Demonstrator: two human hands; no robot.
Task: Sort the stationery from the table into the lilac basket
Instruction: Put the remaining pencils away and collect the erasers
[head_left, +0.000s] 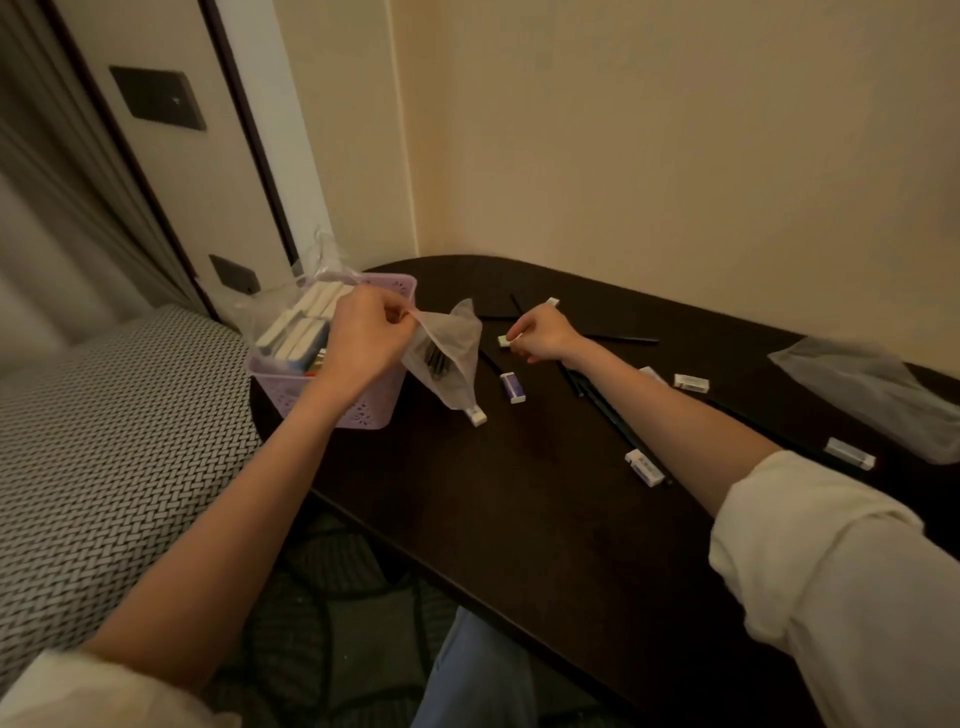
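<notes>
In lilac basket (363, 410): boxes packed. On bench (519, 493): erasers, pencils left. Left hand (363, 338) grip pinching plastic bag (452, 353); right hand (545, 335) grip clamped on eraser (504, 341).

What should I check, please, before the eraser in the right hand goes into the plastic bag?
1. Right hand pinches a small white eraser: ok.
2. Left hand holds the clear plastic bag by its top edge: ok.
3. Bag mouth open wide enough: cannot tell.
4. Path between eraser and bag free of other things: ok.
5. Lilac basket beside the bag, within reach: ok.
6. All stationery off the table: not ok, a purple-sleeved eraser and others remain.
</notes>
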